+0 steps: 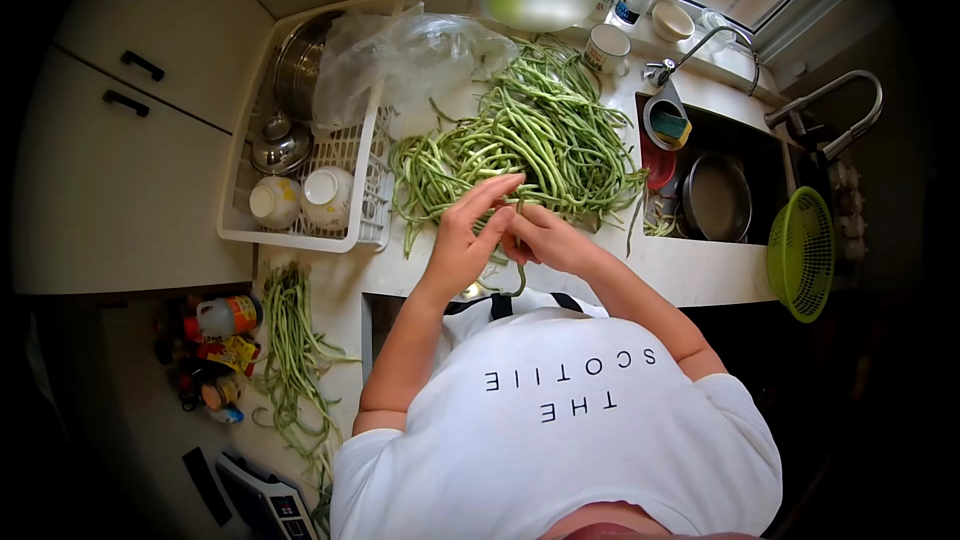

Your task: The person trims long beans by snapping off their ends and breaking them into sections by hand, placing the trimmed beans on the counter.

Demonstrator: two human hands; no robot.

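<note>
A large heap of long green beans [540, 130] lies on the white counter in front of me. At its near edge my left hand [470, 235] and my right hand [545, 238] meet, thumbs and fingertips close together. A single bean [521, 280] hangs down from between them toward my shirt. My right hand's fingers are closed around this bean. The left hand's fingers are stretched out and slightly bent, with its thumb beside the right fingers. To the left, a second, smaller bundle of long beans [290, 340] lies along the counter.
A white dish rack [350, 230] with bowls and steel pots stands at the left, a clear plastic bag [400, 60] over it. At the right are a sink with a metal pan [717, 198] and a green colander [802, 255]. A mug [606, 48] stands behind the heap.
</note>
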